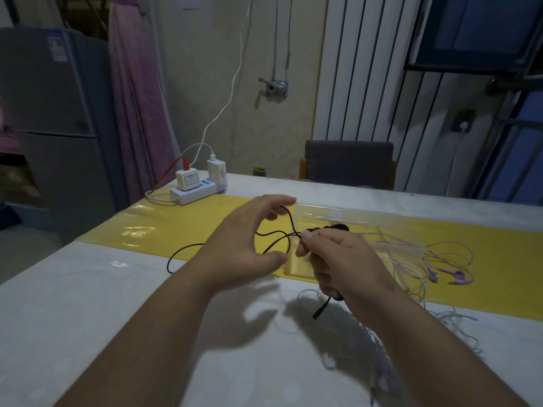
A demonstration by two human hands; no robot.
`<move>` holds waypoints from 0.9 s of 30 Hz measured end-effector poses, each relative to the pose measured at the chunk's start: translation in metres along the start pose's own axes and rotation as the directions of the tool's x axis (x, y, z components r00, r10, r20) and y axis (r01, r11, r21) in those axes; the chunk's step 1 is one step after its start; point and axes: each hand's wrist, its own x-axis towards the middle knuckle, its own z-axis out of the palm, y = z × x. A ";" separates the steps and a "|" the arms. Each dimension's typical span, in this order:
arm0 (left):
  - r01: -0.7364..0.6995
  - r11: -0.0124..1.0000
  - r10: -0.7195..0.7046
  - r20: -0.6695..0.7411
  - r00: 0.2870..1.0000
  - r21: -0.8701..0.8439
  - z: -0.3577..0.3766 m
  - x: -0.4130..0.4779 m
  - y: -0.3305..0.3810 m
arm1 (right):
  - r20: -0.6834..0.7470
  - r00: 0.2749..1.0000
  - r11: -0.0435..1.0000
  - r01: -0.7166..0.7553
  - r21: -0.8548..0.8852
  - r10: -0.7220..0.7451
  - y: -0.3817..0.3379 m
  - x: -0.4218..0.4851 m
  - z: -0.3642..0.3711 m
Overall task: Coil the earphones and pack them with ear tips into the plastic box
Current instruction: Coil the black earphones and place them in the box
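Note:
My right hand (pixel 335 259) grips a pair of black earphones, pinching the cord between thumb and forefinger; a black plug end (pixel 321 306) pokes out below the fist. The black cord (pixel 188 251) loops leftward over the table and up across the fingers of my left hand (pixel 244 239), which is spread with the cord draped over its fingertips. Behind my hands stands the clear plastic box (pixel 352 218), lid up, on the yellow runner. Purple earphones (pixel 452 274) lie at the right.
White cables (pixel 417 318) lie tangled under and right of my right arm. A white power strip with chargers (pixel 197 186) sits at the table's far left corner. A grey chair (pixel 349 163) stands behind the table. The yellow runner (pixel 164 227) crosses the white tabletop.

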 end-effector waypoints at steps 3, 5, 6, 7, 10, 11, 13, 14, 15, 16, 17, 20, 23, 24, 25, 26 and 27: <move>-0.035 0.991 0.043 -0.063 0.997 0.128 0.000 0.002 -0.004 | 0.007 1.000 1.000 -0.001 0.026 0.001 -0.001 -0.001 0.000; -0.059 0.973 0.083 -0.099 0.992 0.222 0.002 0.005 -0.007 | 0.002 1.000 0.999 -0.009 0.041 0.009 0.000 0.000 0.001; -0.067 0.967 0.100 -0.126 0.987 0.247 0.004 0.005 -0.008 | -0.002 1.000 0.999 -0.015 0.046 0.015 0.000 0.000 0.001; -0.074 0.962 0.117 -0.154 0.981 0.262 0.005 0.006 -0.009 | -0.005 1.000 0.998 -0.021 0.053 0.021 0.001 0.001 0.001; -0.112 0.954 0.162 -0.162 0.973 0.279 0.005 0.008 -0.010 | -0.005 0.999 0.995 -0.031 0.090 0.031 0.001 0.001 0.001; -0.123 0.954 0.165 -0.138 0.977 0.273 0.006 0.008 -0.010 | -0.007 0.999 0.994 -0.031 0.103 0.032 0.001 0.001 0.001; -0.105 0.967 0.134 -0.113 0.985 0.232 0.006 0.008 -0.010 | -0.009 0.999 0.993 -0.030 0.118 0.031 0.001 0.001 0.001; -0.061 0.982 0.081 -0.109 0.991 0.180 0.006 0.008 -0.009 | -0.014 0.999 0.992 -0.027 0.122 0.029 0.001 0.001 0.001; 0.004 0.995 0.005 -0.096 0.995 0.095 0.006 0.007 -0.008 | -0.023 0.999 0.992 -0.021 0.123 0.024 0.002 0.002 0.001; 0.075 0.997 -0.075 -0.077 0.994 -0.005 0.007 0.007 -0.007 | -0.032 0.999 0.993 -0.013 0.119 0.016 0.003 0.002 0.001; 0.132 0.987 -0.138 -0.063 0.988 -0.089 0.007 0.007 -0.005 | -0.040 0.999 0.994 -0.002 0.112 0.007 0.003 0.003 0.001; 0.214 0.974 -0.223 -0.161 0.961 -0.070 0.006 0.009 -0.007 | -0.021 1.000 0.997 0.010 0.080 -0.008 0.004 0.002 0.000; 0.313 0.936 -0.350 -0.314 0.883 -0.161 0.003 0.012 -0.013 | 0.081 0.996 0.999 -0.040 0.033 0.038 0.006 0.001 0.000; 0.339 0.910 -0.403 -0.320 0.857 -0.238 0.002 0.012 -0.014 | 0.095 0.995 0.999 -0.042 0.014 0.040 0.006 0.001 0.000; 0.354 0.886 -0.442 -0.311 0.841 -0.301 0.001 0.012 -0.014 | 0.096 0.995 0.999 -0.038 0.010 0.037 0.007 0.002 0.001; 0.359 0.868 -0.463 -0.298 0.835 -0.342 0.001 0.012 -0.015 | 0.088 0.996 0.999 -0.036 0.025 0.033 0.008 0.002 0.001; 0.353 0.856 -0.470 -0.285 0.835 -0.376 0.000 0.011 -0.013 | 0.075 0.997 0.998 -0.038 0.052 0.034 0.008 0.002 0.002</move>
